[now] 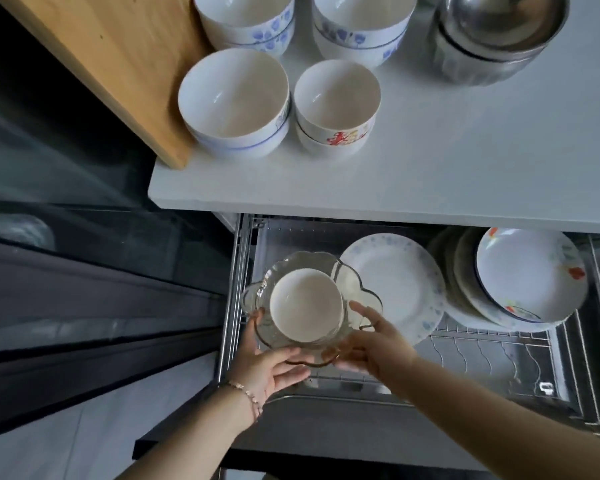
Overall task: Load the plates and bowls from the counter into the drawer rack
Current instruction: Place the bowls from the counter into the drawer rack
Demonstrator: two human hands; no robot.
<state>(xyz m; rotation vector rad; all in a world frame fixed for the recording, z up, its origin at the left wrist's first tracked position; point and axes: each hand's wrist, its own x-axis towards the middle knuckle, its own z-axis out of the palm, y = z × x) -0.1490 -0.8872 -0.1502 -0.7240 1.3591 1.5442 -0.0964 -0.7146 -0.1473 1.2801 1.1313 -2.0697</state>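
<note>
Left hand (271, 370) and right hand (373, 348) both grasp the scalloped glass dish (352, 284), with a small white bowl (305, 304) nested in it, over the left end of the drawer rack (482, 351). Blue-speckled plate (395, 282) and flowered plates (530, 271) already racked. Ceramic bowls (234, 98) and steel bowls (496, 36) wait on the desk (430, 168). Barely halfway, I'd say.

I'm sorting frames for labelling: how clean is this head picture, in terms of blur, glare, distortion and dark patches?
Head view: wide-angle bending bows the front edge of the white counter; slight motion blur softens the scalloped clear glass dish and the left hand and right hand holding it; the stacked round steel bowls carry soft glare; the far left side is dim and nearly unreadable.
</note>
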